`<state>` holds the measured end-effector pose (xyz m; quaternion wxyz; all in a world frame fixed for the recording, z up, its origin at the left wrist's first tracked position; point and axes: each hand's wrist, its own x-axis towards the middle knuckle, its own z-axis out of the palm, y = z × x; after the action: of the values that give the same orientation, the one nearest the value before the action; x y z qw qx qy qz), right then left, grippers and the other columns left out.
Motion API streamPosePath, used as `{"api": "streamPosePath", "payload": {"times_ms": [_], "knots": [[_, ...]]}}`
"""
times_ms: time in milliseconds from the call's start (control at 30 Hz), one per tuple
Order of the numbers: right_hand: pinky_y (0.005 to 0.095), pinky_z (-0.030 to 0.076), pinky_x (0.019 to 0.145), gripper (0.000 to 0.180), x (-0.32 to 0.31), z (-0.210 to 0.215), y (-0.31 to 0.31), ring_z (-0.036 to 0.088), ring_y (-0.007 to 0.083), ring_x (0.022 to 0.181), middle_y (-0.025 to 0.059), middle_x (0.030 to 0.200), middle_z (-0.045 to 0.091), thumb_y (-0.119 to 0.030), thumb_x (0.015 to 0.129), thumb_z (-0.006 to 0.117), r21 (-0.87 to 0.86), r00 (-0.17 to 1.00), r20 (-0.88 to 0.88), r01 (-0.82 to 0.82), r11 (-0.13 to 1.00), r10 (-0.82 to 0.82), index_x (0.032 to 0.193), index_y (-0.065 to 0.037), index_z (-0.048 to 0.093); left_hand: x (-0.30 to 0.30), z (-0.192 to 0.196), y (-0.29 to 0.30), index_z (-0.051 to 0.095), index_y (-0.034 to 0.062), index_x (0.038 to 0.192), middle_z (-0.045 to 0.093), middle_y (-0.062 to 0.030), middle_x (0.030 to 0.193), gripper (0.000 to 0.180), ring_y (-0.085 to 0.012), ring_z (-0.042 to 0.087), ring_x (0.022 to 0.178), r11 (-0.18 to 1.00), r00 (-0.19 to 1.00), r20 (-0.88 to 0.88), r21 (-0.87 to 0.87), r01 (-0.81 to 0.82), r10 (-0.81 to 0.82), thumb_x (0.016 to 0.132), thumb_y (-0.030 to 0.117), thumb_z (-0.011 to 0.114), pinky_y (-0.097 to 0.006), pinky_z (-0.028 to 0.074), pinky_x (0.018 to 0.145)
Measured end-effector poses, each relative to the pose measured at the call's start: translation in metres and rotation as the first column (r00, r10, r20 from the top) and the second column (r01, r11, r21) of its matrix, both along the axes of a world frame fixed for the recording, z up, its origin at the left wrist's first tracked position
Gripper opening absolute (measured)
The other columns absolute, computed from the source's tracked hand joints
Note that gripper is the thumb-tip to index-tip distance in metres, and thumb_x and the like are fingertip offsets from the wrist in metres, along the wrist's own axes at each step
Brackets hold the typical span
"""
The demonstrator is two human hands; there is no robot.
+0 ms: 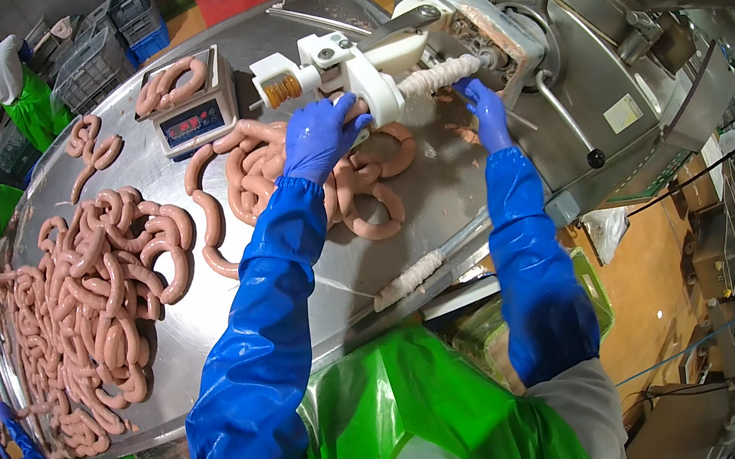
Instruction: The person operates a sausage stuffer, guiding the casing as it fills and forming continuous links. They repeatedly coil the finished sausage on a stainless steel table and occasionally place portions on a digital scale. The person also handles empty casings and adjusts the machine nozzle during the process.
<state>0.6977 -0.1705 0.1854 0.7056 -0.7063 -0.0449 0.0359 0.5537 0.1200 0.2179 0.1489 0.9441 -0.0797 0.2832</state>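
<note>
My left hand (317, 140), in a blue glove, is closed around a sausage (354, 112) at the outlet of the white plastic linking head (381, 94). Ruffled pale casing (435, 78) is bunched on the horizontal stuffing tube between that head and the steel filling machine (548, 41). Just below the casing's machine end is my right hand (487, 111), its fingers extended and slightly apart; their tips are at the casing, and whether they press on it is unclear. Linked pink sausages (258, 165) lie coiled on the steel table below my left hand.
A large heap of sausages (101, 288) covers the table's left side. Beyond the coil stands a scale (197, 122) carrying several sausages. A second tube with casing (409, 280) lies along the near edge. A lever with a black knob (595, 157) juts out at right. Co-workers stand at far left.
</note>
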Motion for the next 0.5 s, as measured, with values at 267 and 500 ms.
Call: {"api": "streamPosePath", "payload": {"times_ms": [267,500], "knots": [[0.0317,0.05,0.084,0.03,-0.057,-0.046,0.118,0.06,0.0137,0.099,0.0046,0.108,0.064,-0.026,0.097,0.05,0.754,0.904,-0.155,-0.152,0.639,0.398,0.119,-0.009,0.06,0.001,-0.005,-0.002,0.063,0.0163,0.091,0.063,-0.0104,0.072,0.027,-0.0325,0.063,0.064,0.999,0.991,0.134,0.02,-0.025,0.022,0.084,0.042,0.065,-0.045,0.049,0.055],[0.0326,0.049,0.086,0.032,-0.061,-0.037,0.119,0.059,0.0159,0.102,0.003,0.113,0.061,-0.031,0.1,0.044,0.635,0.938,-0.135,-0.166,0.754,0.32,0.125,-0.015,0.057,0.0,0.001,-0.004,0.063,0.0172,0.097,0.065,-0.0116,0.075,0.03,-0.0329,0.063,0.069,1.0,0.996,0.088,-0.018,-0.007,0.009,0.082,0.043,0.065,-0.045,0.049,0.061]]}}
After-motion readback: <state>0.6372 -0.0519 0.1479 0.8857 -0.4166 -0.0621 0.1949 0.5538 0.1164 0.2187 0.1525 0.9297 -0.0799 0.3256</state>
